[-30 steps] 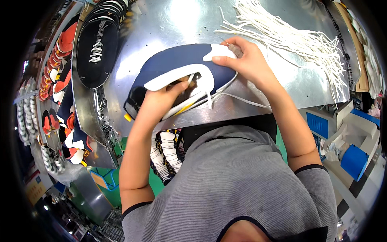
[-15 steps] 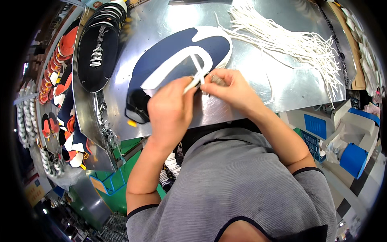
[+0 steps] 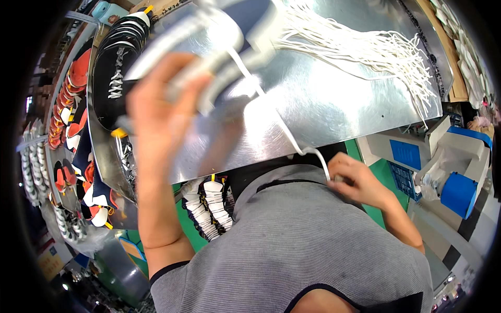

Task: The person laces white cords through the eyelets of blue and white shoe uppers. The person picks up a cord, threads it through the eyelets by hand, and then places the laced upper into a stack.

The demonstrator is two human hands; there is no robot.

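My left hand [image 3: 162, 99], smeared by motion, is closed on a navy-and-white shoe upper [image 3: 253, 15] raised over the left part of the table. From the upper a white shoelace [image 3: 282, 125] runs down across the table's near edge. Its other end is at my right hand [image 3: 357, 180], whose fingers are pinched round it in front of my body at the right. The upper is blurred, so where the lace passes through it cannot be made out.
A loose bundle of white laces [image 3: 360, 47] lies on the metal table [image 3: 339, 104]. Stacked black laced uppers [image 3: 107, 78] stand at the left, beside red and white shoe parts [image 3: 78, 73] on a rack. White-and-dark uppers [image 3: 214, 201] sit below the table. A white-and-blue machine [image 3: 456, 193] stands right.
My left hand has lifted the upper off the table, up and left. My right hand has moved down and right, away from the upper, and the lace now stretches long between the hands.
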